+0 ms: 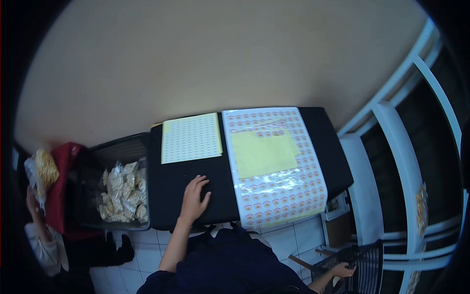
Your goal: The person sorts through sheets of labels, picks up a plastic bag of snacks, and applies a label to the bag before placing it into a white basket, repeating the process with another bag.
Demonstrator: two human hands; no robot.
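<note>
My left hand (195,198) rests on the black tabletop (169,196), fingers spread and nothing in it. Just beyond it lies a pale yellow sheet of small printed labels (192,138). To the right of that hand, a large white sheet of round orange-and-pink stickers (274,198) hangs over the front edge. Plain yellow sheets (264,154) lie on top of it. Low at the right, my right hand (342,270) has its fingers curled at a black slotted plastic basket (369,274); a small pale thing shows beneath the hand.
A black crate (88,196) with bagged pale food pieces (125,191) stands left of the table. Further left, a person's hand (33,203) is at a bag of yellowish food (45,166) over a red cloth (61,181). White shelving (362,176) rises on the right.
</note>
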